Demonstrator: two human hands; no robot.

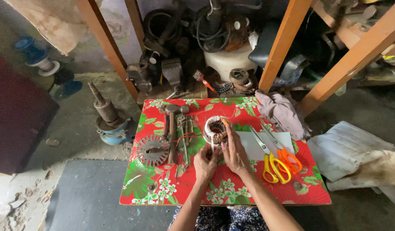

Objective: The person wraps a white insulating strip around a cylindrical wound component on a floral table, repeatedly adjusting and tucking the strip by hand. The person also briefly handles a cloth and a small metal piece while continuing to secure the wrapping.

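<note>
A small motor stator (216,128), wound with copper wire and wrapped in white, sits in the middle of a low table with a red flowered cover (248,188). My right hand (235,153) lies against the stator's right side, fingers stretched up along its rim. My left hand (205,163) is just below the stator, fingertips pinched on a thin white strip or thread at its lower edge. Red wires run from the stator to the left.
A hammer (172,128), pliers (186,141) and a round slotted metal disc (153,150) lie left of the hands. Yellow scissors (268,160) and orange scissors (285,154) rest on grey paper (253,147) to the right. A cloth (283,112) lies behind; motor parts clutter under orange wooden beams (283,42).
</note>
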